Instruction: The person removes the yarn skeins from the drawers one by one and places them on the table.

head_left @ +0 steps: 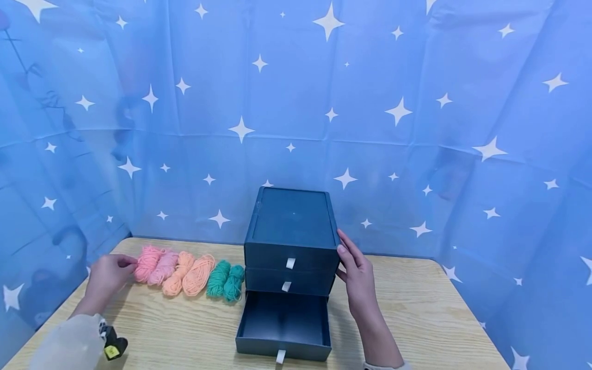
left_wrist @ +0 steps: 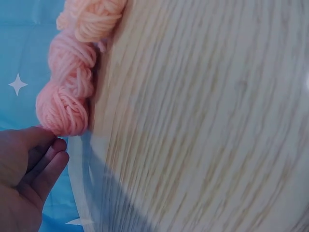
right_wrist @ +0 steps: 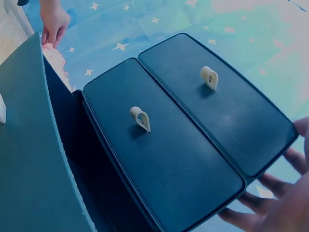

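Note:
At the far left of the row, my left hand (head_left: 109, 272) pinches the end of a bright pink yarn skein (left_wrist: 63, 112) with its fingertips. Beside that lie a paler pink skein (head_left: 164, 267), two peach skeins (head_left: 198, 275) and two green skeins (head_left: 219, 278). A dark blue chest of drawers (head_left: 290, 218) stands at the table's middle, its bottom drawer (head_left: 283, 347) pulled out with a bare floor. My right hand (head_left: 358, 277) rests on the chest's right side, fingers extended along the wall and front edge.
White tabs (right_wrist: 140, 119) mark the drawer fronts; the upper two drawers are closed. The light wood table (head_left: 411, 308) extends right of the chest. Behind it hangs a blue curtain (head_left: 296, 92) with white stars. A black wrist device (head_left: 113, 343) sits at my left sleeve.

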A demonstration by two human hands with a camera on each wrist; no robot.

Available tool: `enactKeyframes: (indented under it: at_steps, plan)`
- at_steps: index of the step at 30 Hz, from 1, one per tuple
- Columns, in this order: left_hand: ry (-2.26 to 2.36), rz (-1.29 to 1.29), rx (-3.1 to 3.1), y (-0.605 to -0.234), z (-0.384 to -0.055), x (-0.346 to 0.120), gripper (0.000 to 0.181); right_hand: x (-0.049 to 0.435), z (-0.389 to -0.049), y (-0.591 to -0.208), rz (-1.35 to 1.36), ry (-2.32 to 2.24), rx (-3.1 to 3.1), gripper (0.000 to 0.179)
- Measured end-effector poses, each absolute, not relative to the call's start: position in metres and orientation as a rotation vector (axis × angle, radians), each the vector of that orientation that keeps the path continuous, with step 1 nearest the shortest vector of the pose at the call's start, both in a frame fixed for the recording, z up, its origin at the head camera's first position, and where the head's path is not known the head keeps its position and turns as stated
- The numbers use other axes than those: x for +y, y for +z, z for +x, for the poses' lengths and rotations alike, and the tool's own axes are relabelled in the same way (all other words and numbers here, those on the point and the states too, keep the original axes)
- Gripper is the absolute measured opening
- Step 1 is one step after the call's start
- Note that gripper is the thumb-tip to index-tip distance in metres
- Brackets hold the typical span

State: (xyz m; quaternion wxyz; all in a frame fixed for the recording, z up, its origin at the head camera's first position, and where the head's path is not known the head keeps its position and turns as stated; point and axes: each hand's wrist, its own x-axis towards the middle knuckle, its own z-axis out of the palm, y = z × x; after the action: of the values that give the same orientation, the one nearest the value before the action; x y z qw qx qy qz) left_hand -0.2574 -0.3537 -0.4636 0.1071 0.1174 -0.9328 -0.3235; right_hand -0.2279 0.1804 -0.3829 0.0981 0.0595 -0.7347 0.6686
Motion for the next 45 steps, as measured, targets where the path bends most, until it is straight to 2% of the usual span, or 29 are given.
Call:
enactKeyframes:
  at_steps: [11, 16, 22, 30, 32, 45]
  plan:
    - [-0.947, 0.421, -2.752, -0.456, -0.247, -0.347, 0.028, 0.183, -0.226, -0.380, 0.181, 2.002, -2.191, 0.049]
    - [-0.904, 0.368, -2.672, -0.444, -0.236, -0.329, 0.031, 0.185, -0.227, -0.376, 0.188, 1.989, -2.225, 0.049]
    - [-0.914, 0.130, -2.576, -0.424, -0.217, -0.277, 0.023, 0.186, -0.228, -0.373, 0.205, 2.007, -2.228, 0.049]
    - [-1.050, -0.135, -2.667, -0.406, -0.177, -0.182, 0.006, 0.187, -0.227, -0.375, 0.204, 2.010, -2.216, 0.049]
    - [-1.082, -0.182, -2.665, -0.405, -0.168, -0.163, 0.007, 0.187, -0.227, -0.376, 0.206, 2.009, -2.213, 0.049]
    - [-1.210, -0.721, -2.599, -0.435, -0.138, -0.108, 0.007, 0.186, -0.227, -0.380, 0.215, 1.999, -2.212, 0.049]
